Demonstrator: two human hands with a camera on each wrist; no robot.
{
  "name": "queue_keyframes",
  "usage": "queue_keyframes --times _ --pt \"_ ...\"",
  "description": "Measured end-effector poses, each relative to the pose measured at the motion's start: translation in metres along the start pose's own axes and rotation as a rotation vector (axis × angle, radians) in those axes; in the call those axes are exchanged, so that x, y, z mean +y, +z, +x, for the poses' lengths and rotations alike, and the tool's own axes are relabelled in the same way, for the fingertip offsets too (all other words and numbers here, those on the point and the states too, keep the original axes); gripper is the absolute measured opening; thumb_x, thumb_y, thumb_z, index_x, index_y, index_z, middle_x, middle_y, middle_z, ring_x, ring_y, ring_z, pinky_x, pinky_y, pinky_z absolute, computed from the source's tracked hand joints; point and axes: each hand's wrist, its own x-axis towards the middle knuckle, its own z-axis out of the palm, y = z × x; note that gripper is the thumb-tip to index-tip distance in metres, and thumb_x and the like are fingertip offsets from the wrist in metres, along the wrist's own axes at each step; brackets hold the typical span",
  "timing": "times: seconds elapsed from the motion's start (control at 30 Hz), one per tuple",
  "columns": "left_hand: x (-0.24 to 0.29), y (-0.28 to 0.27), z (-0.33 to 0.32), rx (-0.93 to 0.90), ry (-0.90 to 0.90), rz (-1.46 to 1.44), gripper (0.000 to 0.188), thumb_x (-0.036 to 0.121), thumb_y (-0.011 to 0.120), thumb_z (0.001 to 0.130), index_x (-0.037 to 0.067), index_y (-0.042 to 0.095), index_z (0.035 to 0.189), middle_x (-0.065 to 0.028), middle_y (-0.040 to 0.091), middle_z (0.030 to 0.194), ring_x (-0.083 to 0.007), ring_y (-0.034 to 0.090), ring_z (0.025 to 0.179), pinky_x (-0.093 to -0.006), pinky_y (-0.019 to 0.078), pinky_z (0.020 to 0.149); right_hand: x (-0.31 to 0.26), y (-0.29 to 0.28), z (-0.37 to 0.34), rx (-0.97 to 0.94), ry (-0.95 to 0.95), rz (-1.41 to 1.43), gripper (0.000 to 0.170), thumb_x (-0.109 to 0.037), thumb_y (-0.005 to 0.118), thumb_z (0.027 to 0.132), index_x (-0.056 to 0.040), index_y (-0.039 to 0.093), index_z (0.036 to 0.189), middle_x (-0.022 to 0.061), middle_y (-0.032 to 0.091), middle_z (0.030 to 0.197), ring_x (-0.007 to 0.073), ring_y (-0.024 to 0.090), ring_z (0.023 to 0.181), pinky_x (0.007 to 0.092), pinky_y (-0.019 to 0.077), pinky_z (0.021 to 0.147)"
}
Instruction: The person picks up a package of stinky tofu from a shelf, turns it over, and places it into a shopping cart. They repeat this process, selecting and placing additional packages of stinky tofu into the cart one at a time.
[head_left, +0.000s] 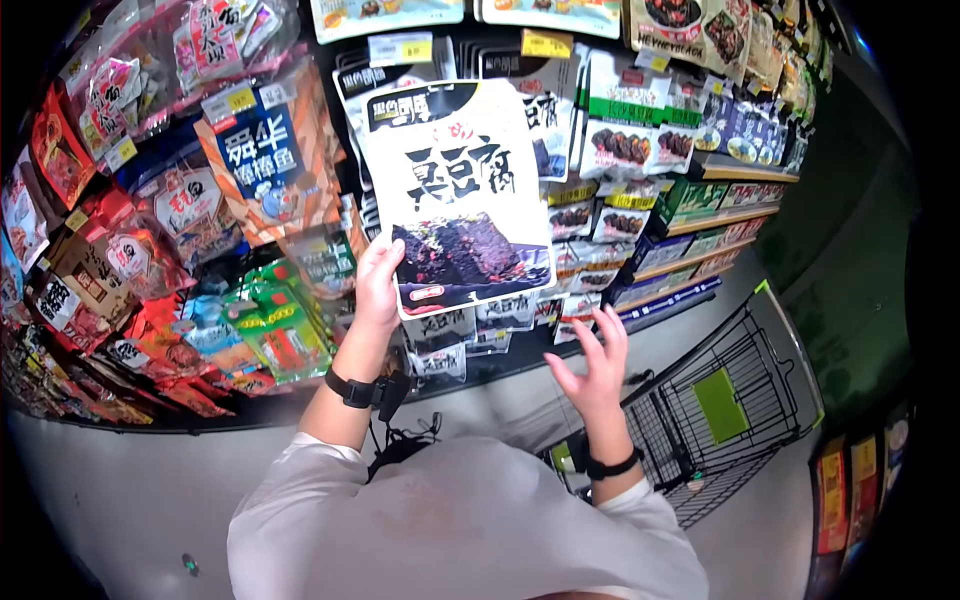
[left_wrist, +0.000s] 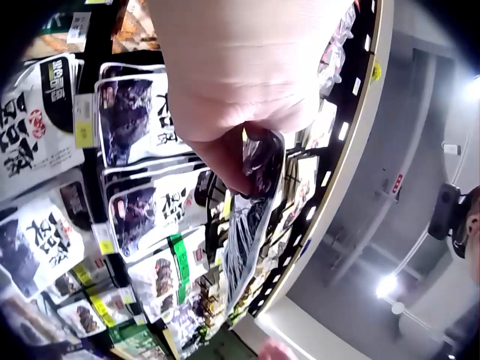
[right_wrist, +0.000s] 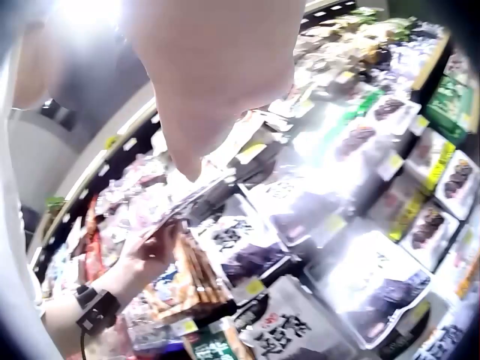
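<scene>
Before shelves, left hand pinches packet by edge; right hand apart, spread, empty.

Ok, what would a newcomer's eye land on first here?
The big white pouch in the upper middle of the head view, gripped at its lower left edge by the left hand. Next, the right hand, empty, below and right of it. Then the shopping cart with its green panel, lower right.

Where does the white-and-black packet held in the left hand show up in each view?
Head: packet, upper centre, front facing the camera.
Left wrist: packet, just below centre, nearly edge-on.
Right wrist: packet, left of centre, nearly edge-on.
Shared landmark: the left hand, gripping it.
</scene>
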Motion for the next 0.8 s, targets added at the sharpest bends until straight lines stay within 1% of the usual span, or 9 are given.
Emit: queue_keyframes --times 0.07,0.17,0.23,0.27,0.33,0.37,0.47,0.57,0.8 --pt "-0.006 0.022 -0.024 0.01 -0.038 -0.002 0.022 0.008 0.044 0.092 -0.003 0.054 0.108 -0.0087 0.063 0.1 -0.0137 0.061 0.089 -0.0266 0.0468 0.081 -0.014 0.006 0.009 -0.022 -0.185 -0.018 0.059 -0.023 0.078 0.065 -0.012 0.053 0.117 0.0174 0.043 0.128 0.0405 0.042 0.116 0.0553 0.031 0.095" --pt "-0.014 0.071 -0.062 -0.018 -0.173 -0.038 0.023 0.007 0.043 0.093 -0.004 0.052 0.111 -0.0095 0.062 0.1 -0.0153 0.06 0.091 -0.0277 0.0466 0.083 -0.015 0.021 0.011 0.005 -0.196 0.018 0.067 -0.02 0.075 0.064 -0.0129 0.047 0.124 0.0194 0.039 0.134 0.0426 0.039 0.121 0.0603 0.0274 0.096" --pt "-0.017 0.1 -0.092 -0.111 -0.197 0.338 0.019 0.009 0.046 0.091 -0.002 0.054 0.105 -0.015 0.056 0.112 -0.0185 0.058 0.099 -0.0303 0.0445 0.085 -0.012 0.015 0.016 0.044 -0.141 0.117 0.062 -0.012 0.067 0.067 -0.0109 0.046 0.125 0.0213 0.039 0.134 0.0423 0.04 0.122 0.0611 0.0255 0.098" --pt "-0.013 0.114 -0.101 -0.167 -0.171 0.63 0.017 0.01 0.047 0.091 -0.001 0.055 0.102 -0.0181 0.053 0.118 -0.021 0.057 0.104 -0.0319 0.0432 0.088 -0.003 0.009 0.016 0.038 -0.131 0.13 0.054 -0.005 0.063 0.07 -0.0052 0.049 0.122 0.0215 0.047 0.127 0.0369 0.047 0.118 0.0515 0.0335 0.098" --pt "-0.016 0.132 -0.106 -0.508 0.306 0.706 0.015 0.014 0.051 0.089 0.002 0.055 0.098 -0.0221 0.045 0.128 -0.0286 0.053 0.111 -0.0351 0.0405 0.091 0.005 0.012 0.001 0.174 0.171 0.623 0.041 0.0 0.06 0.077 0.0016 0.052 0.117 0.0188 0.054 0.119 0.0296 0.053 0.113 0.0377 0.0406 0.095" --pt "-0.013 0.141 -0.103 -0.566 0.405 0.794 0.018 0.018 0.057 0.087 0.003 0.055 0.097 -0.0238 0.043 0.13 -0.0366 0.049 0.115 -0.0398 0.0375 0.094 0.009 0.008 -0.01 0.153 0.533 0.939 0.03 -0.003 0.058 0.085 0.0057 0.053 0.113 0.0156 0.057 0.114 0.0237 0.056 0.107 0.0287 0.043 0.091" --pt "-0.006 0.161 -0.103 -0.418 0.64 1.243 0.032 0.013 0.068 0.071 0.002 0.056 0.099 -0.0247 0.045 0.128 -0.0392 0.044 0.118 -0.0454 0.0336 0.097 0.027 -0.014 -0.026 0.395 0.892 1.644 0.041 0.001 0.051 0.087 0.0014 0.041 0.127 0.0148 0.052 0.12 0.0264 0.054 0.107 0.0387 0.0443 0.093" --pt "-0.016 0.172 -0.103 -0.338 0.685 1.384 0.037 0.004 0.067 0.064 0.001 0.057 0.1 -0.0258 0.045 0.128 -0.0416 0.042 0.121 -0.0455 0.0337 0.098 0.047 -0.037 -0.049 0.376 0.934 1.744 0.05 -0.003 0.05 0.088 -0.0032 0.03 0.135 0.0147 0.045 0.129 0.0285 0.047 0.117 0.0456 0.0387 0.099" --pt "-0.047 0.203 -0.117 -0.429 0.585 1.428 0.036 0.007 0.065 0.067 0.001 0.058 0.102 -0.0246 0.045 0.128 -0.0423 0.041 0.122 -0.0458 0.0337 0.098 0.07 -0.065 -0.097 0.402 0.975 1.73 0.045 -0.014 0.049 0.091 -0.0005 0.035 0.132 0.0138 0.046 0.13 0.029 0.047 0.118 0.0468 0.0361 0.1"
